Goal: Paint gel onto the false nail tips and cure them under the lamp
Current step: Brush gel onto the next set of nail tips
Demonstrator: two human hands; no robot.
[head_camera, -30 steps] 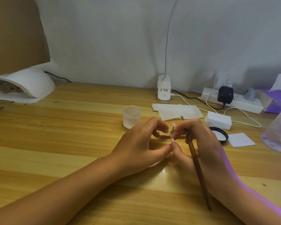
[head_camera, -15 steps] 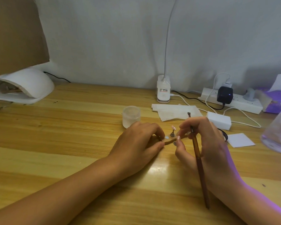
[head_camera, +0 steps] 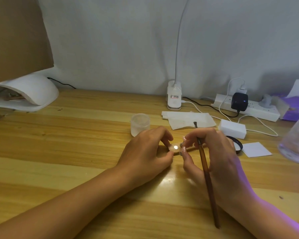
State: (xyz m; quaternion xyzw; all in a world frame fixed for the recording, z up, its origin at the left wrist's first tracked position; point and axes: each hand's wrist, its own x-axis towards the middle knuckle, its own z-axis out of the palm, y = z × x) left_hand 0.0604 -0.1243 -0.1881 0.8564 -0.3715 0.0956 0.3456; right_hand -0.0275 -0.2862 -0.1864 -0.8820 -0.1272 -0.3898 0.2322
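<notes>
Nail tip (head_camera: 175, 147) sits mid-table btwn both hands: left hand (head_camera: 145, 154) pinches its left end, right hand (head_camera: 219, 157) pinches the right, brush (head_camera: 204, 163) tucked in fingers. We should hold it level, steady, w/ bristles clear.

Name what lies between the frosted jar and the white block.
Head view: a folded tissue lies flat there, with the tip of the brush raised in front of it.

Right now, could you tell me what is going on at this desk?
A person's hands meet over a small glossy nail tip at the wooden table. The left hand pinches it; the right hand grips a brush and also touches the tip with its fingers. The curing lamp stands at the table's far left.
</notes>
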